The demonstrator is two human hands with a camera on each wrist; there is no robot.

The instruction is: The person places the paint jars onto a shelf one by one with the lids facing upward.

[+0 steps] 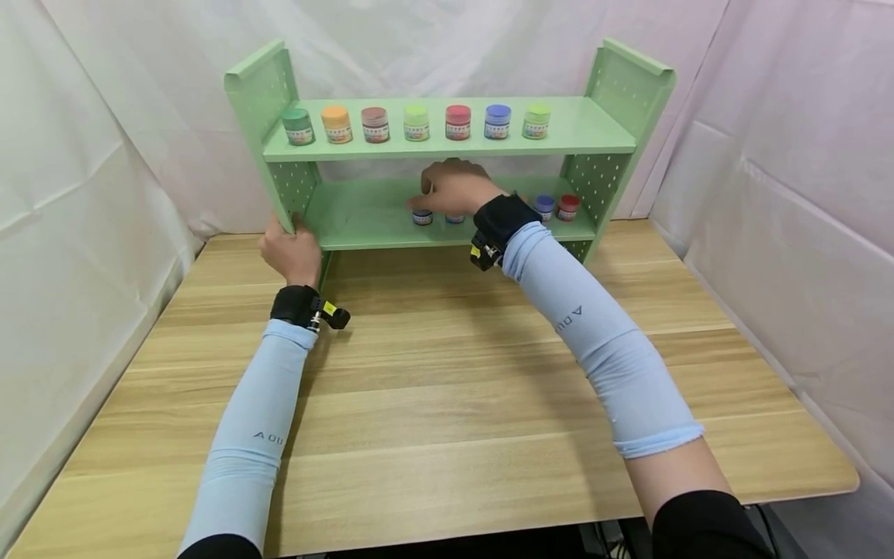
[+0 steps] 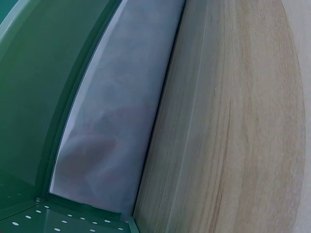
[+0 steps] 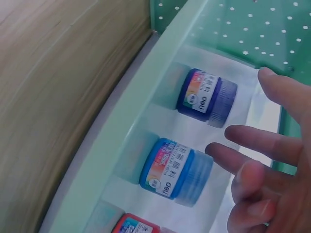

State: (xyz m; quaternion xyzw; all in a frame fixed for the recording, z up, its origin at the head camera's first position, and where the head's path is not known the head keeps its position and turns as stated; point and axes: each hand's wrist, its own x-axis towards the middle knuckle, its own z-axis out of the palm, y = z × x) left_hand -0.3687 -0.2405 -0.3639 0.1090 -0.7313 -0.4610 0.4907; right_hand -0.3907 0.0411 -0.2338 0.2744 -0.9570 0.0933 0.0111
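My left hand (image 1: 292, 250) grips the front edge of the left side panel of a green two-tier shelf (image 1: 454, 147); that hand is out of sight in the left wrist view. My right hand (image 1: 457, 189) reaches over the lower tier with its fingers spread and relaxed, holding nothing. Beside its fingertips lie a dark blue paint jar (image 3: 199, 96) and a light blue paint jar (image 3: 165, 170) in the right wrist view. Whether a finger touches the light blue jar's lid, I cannot tell. A red jar (image 3: 135, 225) is partly cut off at the bottom of that view.
Several lidded paint jars line the upper tier, from a dark green jar (image 1: 298, 126) to a light green jar (image 1: 536, 122). On the lower tier's right stand a blue jar (image 1: 545, 206) and a red jar (image 1: 568, 207). The shelf stands at the back of the wooden table (image 1: 447, 388), before white cloth.
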